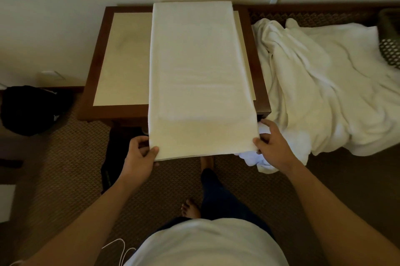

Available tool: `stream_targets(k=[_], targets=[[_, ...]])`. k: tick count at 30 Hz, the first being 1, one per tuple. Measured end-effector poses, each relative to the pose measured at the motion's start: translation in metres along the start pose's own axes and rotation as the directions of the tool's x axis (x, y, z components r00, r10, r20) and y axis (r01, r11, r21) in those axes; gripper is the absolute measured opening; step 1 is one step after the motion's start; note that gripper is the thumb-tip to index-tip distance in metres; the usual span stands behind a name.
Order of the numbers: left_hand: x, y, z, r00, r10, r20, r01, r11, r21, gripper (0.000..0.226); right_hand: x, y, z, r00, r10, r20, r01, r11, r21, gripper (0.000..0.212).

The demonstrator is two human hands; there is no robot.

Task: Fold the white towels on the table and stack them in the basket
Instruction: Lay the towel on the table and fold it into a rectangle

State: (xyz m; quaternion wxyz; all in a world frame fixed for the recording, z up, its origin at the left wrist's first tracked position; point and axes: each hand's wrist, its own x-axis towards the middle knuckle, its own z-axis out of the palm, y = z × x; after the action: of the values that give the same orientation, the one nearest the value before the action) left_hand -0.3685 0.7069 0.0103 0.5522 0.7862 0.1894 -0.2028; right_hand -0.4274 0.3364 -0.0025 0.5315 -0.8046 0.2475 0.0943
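A long folded white towel [201,75] lies lengthwise on the right half of the dark wooden-framed desk [101,56], its near end overhanging the front edge. The left hand [140,153] holds the near left corner, the right hand [272,146] the near right corner. Right of the desk lies a heap of crumpled white towels [324,84], and behind its far right end a dark woven basket [390,38].

The basket [390,49] was cut off by the right edge, its near side buried under the heap of towels [324,84]. The folded towel [201,75] covered most of the table [101,58] and hid my fingers beneath its corners. A dark bundle [32,110] on the floor was too dim for me to identify.
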Motion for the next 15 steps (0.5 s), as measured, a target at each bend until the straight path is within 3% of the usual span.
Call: stream_targets(k=[4, 7, 12, 15], targets=[[-0.01, 0.023, -0.017, 0.996, 0.058, 0.062, -0.065, 0.992, 0.112, 0.018, -0.016, -0.022, -0.016, 1.0, 0.005, 0.017, -0.007, 0.988, 0.157, 0.03], [-0.006, 0.045, -0.032, 0.995, 0.016, 0.1, -0.022, 0.998, 0.06, 0.017, -0.018, -0.042, -0.028, 0.997, 0.012, 0.071, -0.031, 0.961, 0.275, 0.018], [0.008, 0.086, -0.051, 0.973, -0.09, 0.211, 0.128, 0.976, -0.176, 0.034, -0.008, -0.075, -0.052, 0.968, 0.09, 0.234, -0.177, 0.906, 0.384, 0.042], [0.023, 0.107, -0.06, 0.962, -0.067, 0.266, 0.103, 0.987, -0.124, 0.037, 0.005, -0.092, -0.068, 0.945, 0.0, 0.328, -0.13, 0.918, 0.375, 0.051]])
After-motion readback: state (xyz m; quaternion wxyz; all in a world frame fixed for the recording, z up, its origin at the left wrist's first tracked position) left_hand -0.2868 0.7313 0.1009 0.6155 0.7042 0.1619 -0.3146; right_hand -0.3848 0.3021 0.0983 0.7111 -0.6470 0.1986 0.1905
